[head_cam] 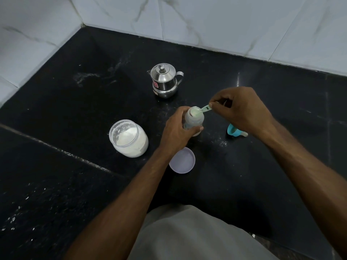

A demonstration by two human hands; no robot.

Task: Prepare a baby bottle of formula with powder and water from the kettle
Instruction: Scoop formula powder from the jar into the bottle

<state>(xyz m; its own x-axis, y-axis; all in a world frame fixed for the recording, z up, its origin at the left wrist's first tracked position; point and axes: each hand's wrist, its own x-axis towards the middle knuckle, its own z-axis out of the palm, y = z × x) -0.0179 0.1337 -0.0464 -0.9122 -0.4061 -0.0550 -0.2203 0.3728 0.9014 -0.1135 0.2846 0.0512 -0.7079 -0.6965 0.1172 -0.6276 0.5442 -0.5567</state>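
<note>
A clear baby bottle [195, 120] stands upright on the black counter [93, 102], uncapped. My left hand [176, 131] grips its body from the left. My right hand [240, 109] pinches the handle of a pale green scoop [205, 109], whose bowl rests over the bottle's mouth. An open clear jar of white powder [128, 138] stands to the left of the bottle. A lidded steel kettle [165, 80] stands behind the bottle, handle to the right.
A lilac jar lid [183, 161] lies upside down just in front of the bottle. The bottle's blue teat cap [234, 130] lies on its side under my right wrist. Spilled powder dots the counter. Marble-tiled walls [225, 21] meet in the corner behind.
</note>
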